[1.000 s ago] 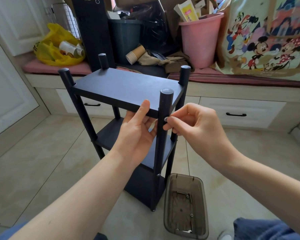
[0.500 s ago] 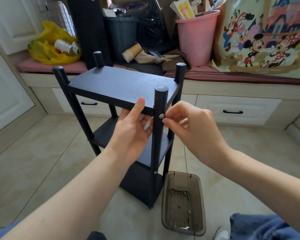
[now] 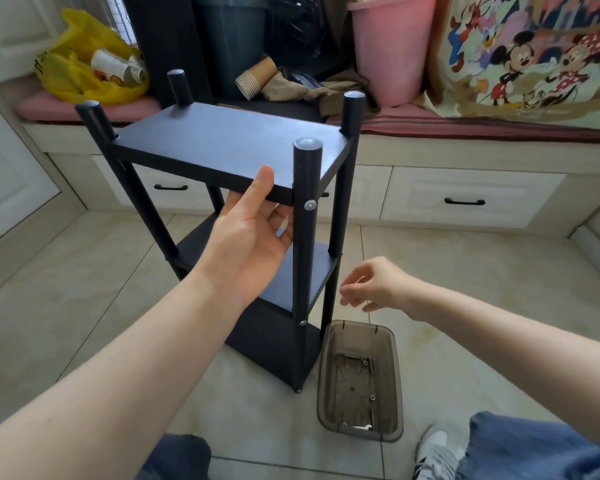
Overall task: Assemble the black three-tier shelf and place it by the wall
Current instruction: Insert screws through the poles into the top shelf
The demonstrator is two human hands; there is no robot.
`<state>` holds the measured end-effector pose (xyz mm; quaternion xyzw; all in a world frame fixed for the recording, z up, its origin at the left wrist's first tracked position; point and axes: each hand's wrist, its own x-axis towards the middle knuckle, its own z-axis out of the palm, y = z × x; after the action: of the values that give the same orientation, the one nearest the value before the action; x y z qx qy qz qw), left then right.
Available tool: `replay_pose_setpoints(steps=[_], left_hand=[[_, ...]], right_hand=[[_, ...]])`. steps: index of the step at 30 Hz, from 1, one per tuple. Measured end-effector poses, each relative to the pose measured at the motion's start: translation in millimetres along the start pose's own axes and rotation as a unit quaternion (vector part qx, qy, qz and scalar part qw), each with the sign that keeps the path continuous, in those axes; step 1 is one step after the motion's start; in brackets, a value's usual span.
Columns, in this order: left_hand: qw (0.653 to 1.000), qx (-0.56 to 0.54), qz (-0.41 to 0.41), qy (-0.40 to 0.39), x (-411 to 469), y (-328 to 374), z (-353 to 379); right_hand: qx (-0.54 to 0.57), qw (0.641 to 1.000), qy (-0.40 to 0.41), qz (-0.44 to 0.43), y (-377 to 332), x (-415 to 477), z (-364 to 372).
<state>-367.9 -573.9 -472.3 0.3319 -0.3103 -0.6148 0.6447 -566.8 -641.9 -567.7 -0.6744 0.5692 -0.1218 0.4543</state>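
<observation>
The black three-tier shelf stands upright on the tiled floor, four round posts rising past its top board. A silver screw sits in the near right post at top-board level; a smaller one shows lower down. My left hand grips the front edge of the top board, thumb on top and fingers underneath. My right hand hovers low to the right of the shelf, above a brown translucent plastic box, fingers loosely curled, holding nothing that I can see.
The box holds a few small screws. A window bench with drawers runs behind the shelf, carrying a pink bucket, a dark bin, a yellow bag and a cartoon-print bag. My knees and a shoe are at the bottom edge.
My right hand has left the screw on the near right post and dropped down toward the brown box. My left hand keeps its hold on the top board.
</observation>
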Motion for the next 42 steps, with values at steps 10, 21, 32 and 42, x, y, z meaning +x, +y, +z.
replay_pose_setpoints(steps=[10, 21, 32, 42], left_hand=[[0.999, 0.004, -0.007, -0.031, 4.3, -1.6, -11.0], [0.999, 0.034, -0.007, -0.024, 3.0, -2.0, -8.8], [0.998, 0.042, -0.003, -0.05, 1.7, -2.9, -8.5], [0.999, 0.027, -0.008, -0.032, 1.4, -2.3, -7.8]], right_hand=[[-0.152, 0.981, -0.032, 0.12, 124.6, 54.8, 96.9], [-0.499, 0.856, -0.127, 0.044, 225.3, 59.3, 155.5], [-0.552, 0.823, -0.126, 0.039, 250.8, 71.6, 179.4], [-0.566, 0.815, -0.127, 0.017, 252.5, 74.3, 177.0]])
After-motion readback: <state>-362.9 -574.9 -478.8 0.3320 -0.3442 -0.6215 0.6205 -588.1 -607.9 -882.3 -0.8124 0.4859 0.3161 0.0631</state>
